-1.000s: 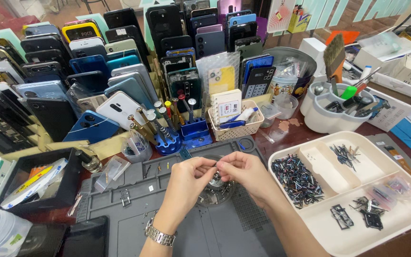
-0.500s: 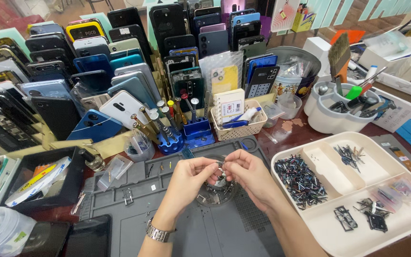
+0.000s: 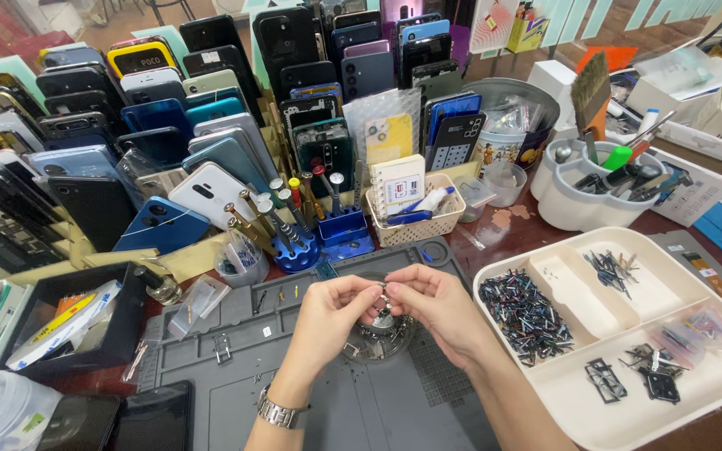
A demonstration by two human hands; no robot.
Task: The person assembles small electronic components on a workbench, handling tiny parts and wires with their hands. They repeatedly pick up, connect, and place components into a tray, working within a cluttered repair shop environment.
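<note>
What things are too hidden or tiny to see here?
Head view only:
- The small metal part between the left hand and right hand: too small, fingertips cover it.
- The round dish under the hands: mostly hidden by them.
- The dark bits in the white tray: too tiny to name.
- The black phone: cut off by the bottom edge.

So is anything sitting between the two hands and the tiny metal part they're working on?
Nothing visible does. The left hand and right hand both pinch the small metal part directly with their fingertips, above a round clear dish on the grey work mat.
</note>
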